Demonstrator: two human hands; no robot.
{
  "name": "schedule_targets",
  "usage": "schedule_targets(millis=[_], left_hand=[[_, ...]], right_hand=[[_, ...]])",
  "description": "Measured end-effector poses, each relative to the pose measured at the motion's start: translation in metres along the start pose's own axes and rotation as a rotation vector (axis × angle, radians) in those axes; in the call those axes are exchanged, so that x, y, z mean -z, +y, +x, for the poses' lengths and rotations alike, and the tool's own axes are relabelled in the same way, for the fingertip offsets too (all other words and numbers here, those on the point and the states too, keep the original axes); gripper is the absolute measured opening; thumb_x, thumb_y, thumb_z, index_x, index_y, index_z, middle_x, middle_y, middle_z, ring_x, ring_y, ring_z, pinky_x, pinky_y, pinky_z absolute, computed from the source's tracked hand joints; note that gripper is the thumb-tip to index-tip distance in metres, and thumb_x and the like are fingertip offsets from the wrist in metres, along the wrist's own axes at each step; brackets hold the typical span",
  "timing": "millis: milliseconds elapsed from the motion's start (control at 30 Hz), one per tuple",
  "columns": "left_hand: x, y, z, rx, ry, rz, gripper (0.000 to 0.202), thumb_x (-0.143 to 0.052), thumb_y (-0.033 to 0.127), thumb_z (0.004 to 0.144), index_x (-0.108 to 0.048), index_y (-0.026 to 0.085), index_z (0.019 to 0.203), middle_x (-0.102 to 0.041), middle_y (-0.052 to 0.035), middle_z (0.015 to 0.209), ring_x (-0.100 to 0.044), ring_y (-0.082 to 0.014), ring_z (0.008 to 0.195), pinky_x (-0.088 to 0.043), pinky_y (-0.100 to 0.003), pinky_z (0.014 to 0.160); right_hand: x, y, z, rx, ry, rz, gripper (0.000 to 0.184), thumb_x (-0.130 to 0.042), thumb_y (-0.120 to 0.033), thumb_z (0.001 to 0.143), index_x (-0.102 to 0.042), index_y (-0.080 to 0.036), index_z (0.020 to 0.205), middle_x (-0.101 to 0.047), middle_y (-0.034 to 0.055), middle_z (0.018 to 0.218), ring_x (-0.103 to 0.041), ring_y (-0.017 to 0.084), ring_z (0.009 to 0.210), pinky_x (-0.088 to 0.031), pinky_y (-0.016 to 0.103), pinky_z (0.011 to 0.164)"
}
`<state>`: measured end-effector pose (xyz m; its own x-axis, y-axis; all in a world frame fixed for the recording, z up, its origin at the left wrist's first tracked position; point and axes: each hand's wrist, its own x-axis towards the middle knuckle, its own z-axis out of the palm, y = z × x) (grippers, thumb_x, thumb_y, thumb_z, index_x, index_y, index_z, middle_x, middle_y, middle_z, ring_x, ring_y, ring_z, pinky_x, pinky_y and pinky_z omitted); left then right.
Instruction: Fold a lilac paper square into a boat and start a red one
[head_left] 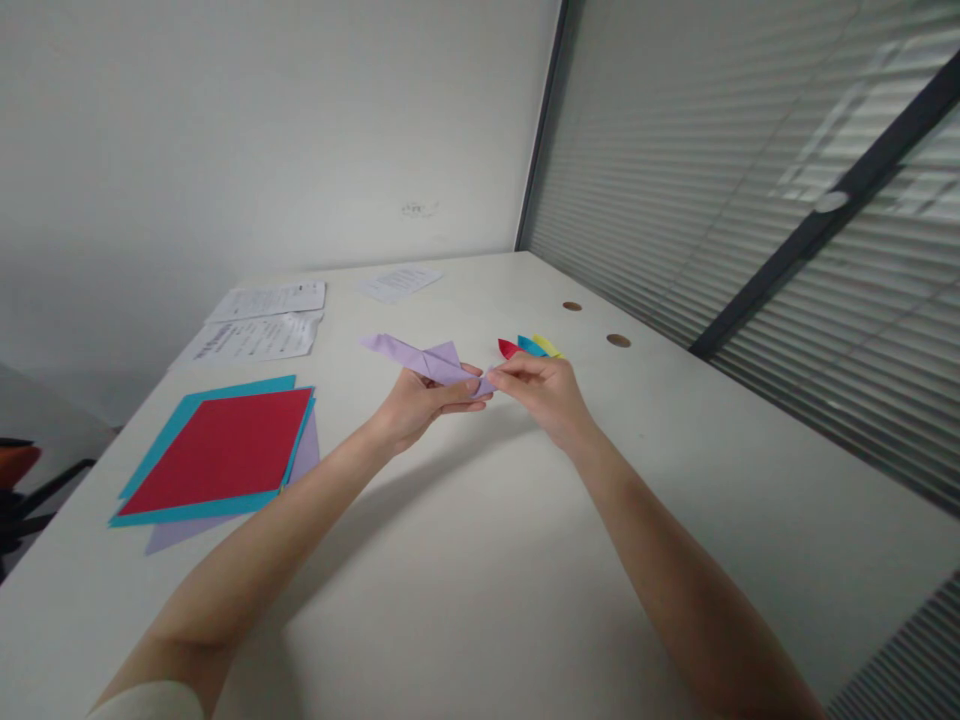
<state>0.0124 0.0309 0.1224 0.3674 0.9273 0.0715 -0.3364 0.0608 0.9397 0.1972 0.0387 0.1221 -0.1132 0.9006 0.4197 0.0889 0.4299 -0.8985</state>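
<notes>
Work at a white table (465, 560), from left to right. At the far left edge, beyond the tabletop, a black and orange object (19, 458) is cut off by the frame. On the table's left side lies a loose stack of coloured sheets: a red sheet (221, 445) on top, blue sheets (169, 435) showing around it, and a purple sheet (306, 455) jutting out beneath at a different angle. Behind the stack, printed pages (255, 337) lie flat, their text too small to read; farther back and to the right is another printed sheet (401, 283). Near the middle, the person's left hand (420, 405) grips a folded purple paper (444, 368) between thumb and fingers. The paper is raised above the tabletop, its narrow end pointing left, with a triangular flap standing near its centre. The right hand (544, 390) pinches the paper's right end between thumb and forefinger. Just beyond this hand, and partly hidden by it, lie pointed paper pieces: red (509, 349), blue (531, 346) and yellow (546, 345). Farther right, two round brown spots (572, 306) mark the tabletop beside slatted blinds (652, 180).
</notes>
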Motion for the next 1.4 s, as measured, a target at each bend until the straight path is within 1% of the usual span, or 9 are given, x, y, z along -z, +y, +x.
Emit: schedule_targets(millis=[133, 333, 500, 567, 667, 800, 1000, 1300, 1400], left_hand=[[-0.001, 0.0, 0.001, -0.012, 0.02, 0.028, 0.029, -0.086, 0.028, 0.064, -0.076, 0.013, 0.087, -0.075, -0.0077, 0.09, -0.072, -0.0197, 0.085, -0.058, -0.035, 0.086], [-0.005, 0.0, 0.001, -0.049, 0.038, -0.007, 0.03, -0.087, 0.03, 0.063, -0.075, 0.014, 0.086, -0.075, -0.0068, 0.091, -0.071, -0.0187, 0.084, -0.057, -0.035, 0.087], [-0.008, -0.001, 0.001, -0.059, 0.066, 0.059, 0.027, -0.088, 0.027, 0.06, -0.074, 0.014, 0.079, -0.073, -0.0045, 0.079, -0.068, -0.0149, 0.076, -0.056, -0.029, 0.079], [-0.007, -0.002, 0.002, -0.097, 0.069, 0.101, 0.024, -0.088, 0.025, 0.059, -0.074, 0.013, 0.075, -0.071, -0.0041, 0.076, -0.066, -0.0141, 0.073, -0.054, -0.027, 0.076], [-0.005, -0.003, 0.003, -0.146, 0.08, 0.141, 0.022, -0.086, 0.024, 0.06, -0.073, 0.013, 0.074, -0.071, -0.0046, 0.076, -0.066, -0.0149, 0.074, -0.053, -0.028, 0.075], [-0.005, -0.003, 0.003, -0.146, 0.141, 0.14, 0.023, -0.087, 0.023, 0.057, -0.071, 0.014, 0.072, -0.07, -0.003, 0.072, -0.064, -0.014, 0.069, -0.052, -0.027, 0.07], [-0.006, -0.003, 0.004, -0.13, 0.132, 0.112, 0.023, -0.086, 0.024, 0.058, -0.072, 0.015, 0.074, -0.07, -0.0027, 0.072, -0.065, -0.0136, 0.069, -0.052, -0.027, 0.071], [-0.003, -0.007, 0.005, -0.13, 0.124, 0.138, 0.029, -0.086, 0.029, 0.062, -0.073, 0.014, 0.083, -0.073, -0.0047, 0.079, -0.07, -0.0172, 0.073, -0.058, -0.034, 0.078], [-0.003, -0.005, 0.005, -0.135, 0.086, 0.134, 0.027, -0.085, 0.029, 0.064, -0.074, 0.012, 0.082, -0.074, -0.0069, 0.084, -0.07, -0.0176, 0.076, -0.059, -0.032, 0.078]], right_hand=[[-0.002, -0.003, -0.002, 0.016, -0.017, -0.044, 0.023, -0.076, -0.043, 0.071, -0.075, -0.02, 0.071, -0.067, 0.0009, 0.061, -0.059, 0.013, 0.057, -0.05, 0.028, 0.057], [-0.006, -0.004, -0.005, 0.125, 0.049, -0.099, 0.024, -0.073, -0.043, 0.076, -0.074, -0.019, 0.072, -0.068, 0.0032, 0.07, -0.061, 0.014, 0.062, -0.051, 0.028, 0.059], [-0.012, -0.003, -0.007, 0.199, 0.085, -0.142, 0.019, -0.071, -0.038, 0.078, -0.073, -0.02, 0.072, -0.068, 0.0039, 0.071, -0.061, 0.015, 0.065, -0.051, 0.03, 0.061], [-0.013, -0.002, -0.006, 0.149, 0.078, -0.081, 0.021, -0.073, -0.04, 0.076, -0.072, -0.02, 0.071, -0.068, 0.0034, 0.07, -0.062, 0.015, 0.064, -0.052, 0.03, 0.062], [-0.012, 0.0, -0.003, -0.007, 0.052, 0.029, 0.028, -0.072, -0.047, 0.074, -0.073, -0.019, 0.073, -0.069, 0.0026, 0.067, -0.063, 0.014, 0.06, -0.051, 0.029, 0.059], [-0.006, 0.003, 0.0, -0.136, 0.014, 0.12, 0.034, -0.07, -0.052, 0.074, -0.074, -0.018, 0.073, -0.069, 0.0033, 0.064, -0.063, 0.013, 0.058, -0.047, 0.025, 0.053], [-0.005, 0.001, -0.001, -0.168, -0.028, 0.126, 0.029, -0.082, -0.043, 0.061, -0.073, -0.018, 0.073, -0.068, 0.0017, 0.06, -0.062, 0.013, 0.057, -0.046, 0.025, 0.053], [-0.006, 0.002, 0.0, -0.151, 0.022, 0.131, 0.027, -0.083, -0.041, 0.06, -0.073, -0.018, 0.071, -0.069, 0.0022, 0.063, -0.063, 0.014, 0.061, -0.052, 0.029, 0.062], [-0.006, 0.001, 0.0, -0.153, 0.035, 0.138, 0.029, -0.083, -0.043, 0.058, -0.072, -0.018, 0.07, -0.069, 0.002, 0.063, -0.063, 0.014, 0.06, -0.052, 0.029, 0.061]])
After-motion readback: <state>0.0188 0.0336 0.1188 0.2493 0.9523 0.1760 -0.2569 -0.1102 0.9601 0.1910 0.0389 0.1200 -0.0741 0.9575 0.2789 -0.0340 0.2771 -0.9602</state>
